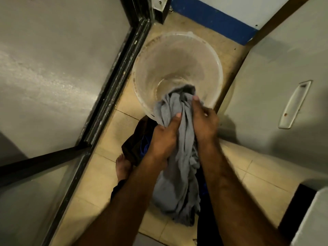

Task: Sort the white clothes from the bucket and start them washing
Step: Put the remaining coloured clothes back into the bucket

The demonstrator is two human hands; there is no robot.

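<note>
The bucket [177, 57] stands almost empty on the floor [104, 174], the left hand [165, 137] and right hand [205, 123] both gripping a pale grey cloth [184, 150] over its near rim, dark clothes [134, 141] heaped beside, so sorting looks nearly done and washing not yet started

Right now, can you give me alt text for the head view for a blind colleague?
The left hand and right hand grip a bunched grey garment over the near rim of a translucent bucket on a tiled floor. Dark clothes lie heaped below.
</note>
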